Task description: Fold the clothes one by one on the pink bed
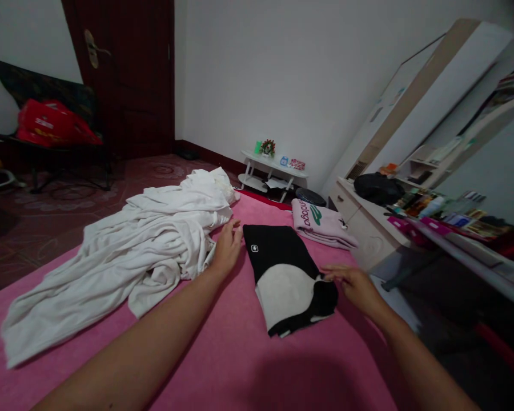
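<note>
A black and white garment [289, 288], folded into a compact rectangle with a small white logo, lies on the pink bedspread [223, 354]. My left hand [228, 246] rests on the bedspread beside the garment's left edge, its fingers stretched out and holding nothing. At the right edge, the thumb and fingers of my right hand [353, 284] pinch a bit of the garment's black part. Left of my left hand spreads a crumpled white cloth [154, 240]. Beyond the garment is a folded pale pink garment [323, 225] with green and dark lettering.
A small white table [274, 162] with a plant and boxes stands by the far wall. To the right is a dresser [364, 228] with a black bag [379, 188] and bottles. A folding chair [47, 85] holding a red bag [53, 123] is near the door [128, 74].
</note>
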Demonstrator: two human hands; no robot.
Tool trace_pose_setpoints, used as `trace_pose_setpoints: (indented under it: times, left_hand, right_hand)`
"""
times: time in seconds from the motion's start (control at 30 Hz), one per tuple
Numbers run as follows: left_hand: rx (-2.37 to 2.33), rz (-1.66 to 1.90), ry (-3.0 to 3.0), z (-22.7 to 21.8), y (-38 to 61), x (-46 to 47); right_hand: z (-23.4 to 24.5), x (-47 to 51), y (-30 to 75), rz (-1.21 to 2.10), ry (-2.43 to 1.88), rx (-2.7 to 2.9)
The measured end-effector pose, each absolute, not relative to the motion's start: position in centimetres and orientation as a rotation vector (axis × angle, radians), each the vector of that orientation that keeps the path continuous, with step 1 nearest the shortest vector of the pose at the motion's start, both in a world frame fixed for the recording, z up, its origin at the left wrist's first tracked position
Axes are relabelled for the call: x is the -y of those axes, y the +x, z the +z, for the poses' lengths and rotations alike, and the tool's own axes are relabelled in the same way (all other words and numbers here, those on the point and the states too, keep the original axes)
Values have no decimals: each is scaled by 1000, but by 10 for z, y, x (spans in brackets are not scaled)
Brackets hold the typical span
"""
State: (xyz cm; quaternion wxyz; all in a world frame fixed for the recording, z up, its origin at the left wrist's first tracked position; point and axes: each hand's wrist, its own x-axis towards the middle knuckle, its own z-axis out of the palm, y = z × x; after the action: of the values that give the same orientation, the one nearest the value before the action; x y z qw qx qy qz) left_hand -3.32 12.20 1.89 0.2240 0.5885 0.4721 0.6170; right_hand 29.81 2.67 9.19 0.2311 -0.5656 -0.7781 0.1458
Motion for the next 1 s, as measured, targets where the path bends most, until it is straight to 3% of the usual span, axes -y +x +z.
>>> trace_pose_setpoints:
  times: [0.17, 0.3, 0.4, 0.7, 0.87, 1.0]
  left_hand:
    - [-1157, 1529, 1973, 22, -25, -112]
    - [-1116, 1397, 2152, 20, -21, -107]
    - [-1144, 1401, 2154, 17, -19, -109]
    - [-1152, 1440, 2116, 13, -22, -114]
    - [-1144, 1453, 2120, 14, -21, -114]
    - [-1131, 1438, 2137, 13, -18, -114]
  right_hand:
    - [117, -39, 257, 141, -1902, 1939]
    - [100, -52, 228, 161, -2372, 1876]
    - [84, -61, 218, 180, -2452, 1867]
    - [80, -62, 229, 127, -1907, 1937]
    - [133, -67, 276, -73, -1505, 2166]
    - [183, -81, 309, -339, -1530, 2160]
